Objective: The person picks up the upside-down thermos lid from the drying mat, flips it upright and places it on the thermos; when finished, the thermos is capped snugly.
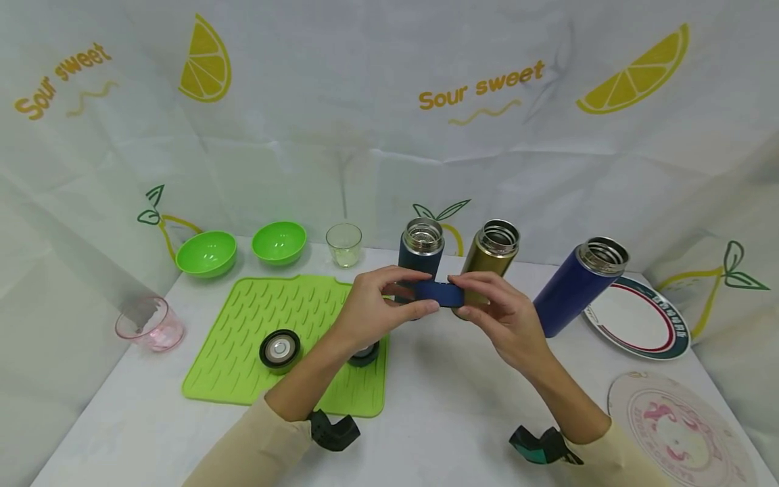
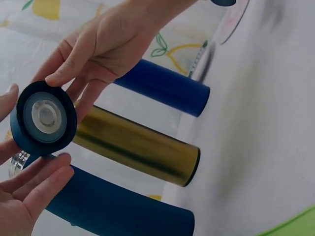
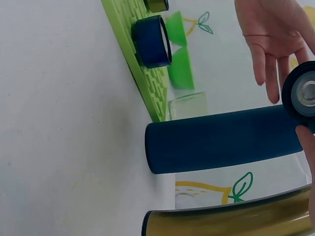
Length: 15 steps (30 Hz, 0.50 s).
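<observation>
A blue bottle lid [image 1: 439, 294] is held up above the table between both hands, its hollow underside showing in the left wrist view. My left hand [image 1: 371, 304] pinches its left side with thumb and fingers. On the other side, the right hand [image 1: 502, 318] grips the lid's edge between thumb and fingertips. Just behind stand a dark teal bottle [image 1: 420, 253] and a gold bottle [image 1: 494, 247], both uncapped. To the right is an uncapped blue bottle [image 1: 575, 287]. Two more lids, an olive one [image 1: 280, 350] and a dark blue one [image 3: 152, 42], rest on the green mat.
The green drying mat [image 1: 231, 352] lies at left. Behind it stand two green bowls [image 1: 207, 256] and a clear glass [image 1: 344, 247]. A pink glass [image 1: 159, 328] is at far left. At right lie a white plate [image 1: 633, 314] and a round pink-patterned mat [image 1: 675, 429].
</observation>
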### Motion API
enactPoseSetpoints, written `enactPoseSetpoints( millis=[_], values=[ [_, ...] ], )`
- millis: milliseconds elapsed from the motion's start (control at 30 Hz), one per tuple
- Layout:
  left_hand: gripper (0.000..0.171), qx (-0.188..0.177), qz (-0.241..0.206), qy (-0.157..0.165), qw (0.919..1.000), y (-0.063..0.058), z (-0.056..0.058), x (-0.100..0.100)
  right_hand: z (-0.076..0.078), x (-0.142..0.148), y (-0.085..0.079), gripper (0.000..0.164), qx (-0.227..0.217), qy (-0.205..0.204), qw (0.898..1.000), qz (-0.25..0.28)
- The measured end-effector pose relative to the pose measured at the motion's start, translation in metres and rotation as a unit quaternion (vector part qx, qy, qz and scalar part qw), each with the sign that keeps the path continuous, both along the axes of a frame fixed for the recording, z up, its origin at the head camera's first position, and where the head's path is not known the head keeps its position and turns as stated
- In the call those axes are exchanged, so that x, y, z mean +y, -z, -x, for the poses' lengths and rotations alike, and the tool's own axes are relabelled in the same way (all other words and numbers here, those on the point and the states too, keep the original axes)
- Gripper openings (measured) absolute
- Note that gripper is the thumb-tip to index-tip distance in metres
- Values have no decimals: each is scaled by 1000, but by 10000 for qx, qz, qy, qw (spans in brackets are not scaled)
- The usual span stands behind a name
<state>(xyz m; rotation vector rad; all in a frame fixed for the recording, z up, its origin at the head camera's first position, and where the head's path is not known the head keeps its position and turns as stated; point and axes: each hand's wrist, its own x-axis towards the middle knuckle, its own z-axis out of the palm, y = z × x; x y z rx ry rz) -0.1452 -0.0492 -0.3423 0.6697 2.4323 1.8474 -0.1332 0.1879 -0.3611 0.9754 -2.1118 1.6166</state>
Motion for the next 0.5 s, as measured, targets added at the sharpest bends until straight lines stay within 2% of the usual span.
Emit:
enactPoseSetpoints(
  millis=[133, 233, 500],
  values=[
    [40, -252, -121, 91, 9996, -1, 0, -1, 0, 2, 1, 41, -40, -269, 9996, -9],
    [41, -299, -309, 172, 9989, -1, 0, -2, -1, 2, 2, 41, -186, -391, 9990, 70],
    [45, 158, -527, 263, 9981, 0, 1, -3, 0, 4, 1, 39, -522, -518, 9963, 449]
  ],
)
